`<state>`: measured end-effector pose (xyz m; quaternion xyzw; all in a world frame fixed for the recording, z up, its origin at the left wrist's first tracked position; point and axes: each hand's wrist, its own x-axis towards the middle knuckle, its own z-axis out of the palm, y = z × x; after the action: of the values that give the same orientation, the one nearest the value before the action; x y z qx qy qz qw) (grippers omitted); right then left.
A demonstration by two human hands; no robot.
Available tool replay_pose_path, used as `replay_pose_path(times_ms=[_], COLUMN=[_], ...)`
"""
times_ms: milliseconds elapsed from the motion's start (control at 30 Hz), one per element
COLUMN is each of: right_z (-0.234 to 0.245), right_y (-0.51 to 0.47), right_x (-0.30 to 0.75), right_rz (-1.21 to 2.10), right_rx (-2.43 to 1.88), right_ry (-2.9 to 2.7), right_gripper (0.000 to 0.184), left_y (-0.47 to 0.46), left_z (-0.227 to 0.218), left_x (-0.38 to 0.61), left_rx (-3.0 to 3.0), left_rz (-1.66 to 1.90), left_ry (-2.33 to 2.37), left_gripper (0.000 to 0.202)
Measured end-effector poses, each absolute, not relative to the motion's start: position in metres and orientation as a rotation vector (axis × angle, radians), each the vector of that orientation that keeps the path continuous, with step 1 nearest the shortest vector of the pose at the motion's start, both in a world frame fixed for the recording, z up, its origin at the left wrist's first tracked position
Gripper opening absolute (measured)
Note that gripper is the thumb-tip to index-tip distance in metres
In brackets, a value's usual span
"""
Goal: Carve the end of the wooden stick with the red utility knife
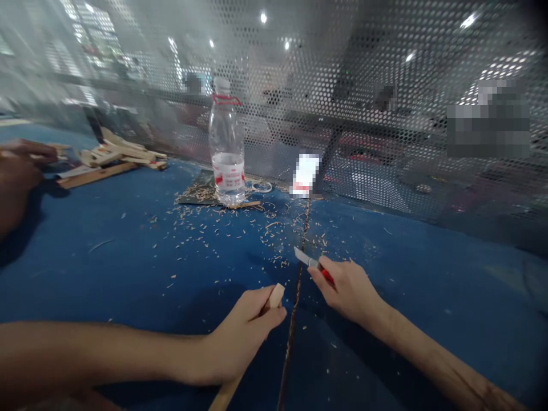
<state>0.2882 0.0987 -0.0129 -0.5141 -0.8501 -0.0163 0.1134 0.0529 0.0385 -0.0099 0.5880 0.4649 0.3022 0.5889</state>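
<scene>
My left hand [242,337] is closed around a light wooden stick [274,297], whose cut end pokes out above my thumb while its other end runs down past my wrist. My right hand [349,288] grips a red-handled knife [310,262]; its short metal blade points up and left, a little way from the stick's tip. Both hands hover over the blue table [128,257], close to a dark seam [297,285] running between them. Wood shavings [240,228] lie scattered just beyond my hands.
A clear water bottle [226,148] with a red neck ring stands at the back centre on a dark sheet. A pile of wooden sticks [111,157] lies at the back left, near another person's hand [21,165]. A perforated metal screen [385,85] closes off the far side.
</scene>
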Motion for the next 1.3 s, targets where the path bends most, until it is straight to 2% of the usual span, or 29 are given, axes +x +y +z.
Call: replay_pose_path(times_ms=[200,333,500,700,867,1300], right_z=[0.002,0.003,-0.001,-0.008,-0.016,-0.021], right_y=[0.058,0.053,0.057,0.063,0.067,0.080], right_x=[0.257,0.251,0.254,0.260,0.263,0.278], right_rz=[0.397,0.469,0.444,0.244,0.110,-0.033], right_rx=[-1.237,-1.234,-1.239,-1.171,-1.081,-1.105], right_ry=[-2.634,-2.683,-2.694,-2.736,-2.717,-2.740], right_gripper=[0.040,0.041,0.045,0.052,0.056,0.051], left_y=[0.043,0.042,0.041,0.040,0.040,0.044], left_z=[-0.016,-0.014,-0.010,-0.009,-0.009,0.000], left_x=[0.056,0.059,0.059,0.059,0.058,0.056], left_rx=[1.282,1.205,1.196,1.163,1.118,1.186], left_rz=[0.812,0.845,0.860,0.836,0.759,0.621], left_ry=[0.970,0.934,0.937,0.962,1.031,1.147], left_gripper=[0.025,0.027,0.018,0.011,0.017,0.026])
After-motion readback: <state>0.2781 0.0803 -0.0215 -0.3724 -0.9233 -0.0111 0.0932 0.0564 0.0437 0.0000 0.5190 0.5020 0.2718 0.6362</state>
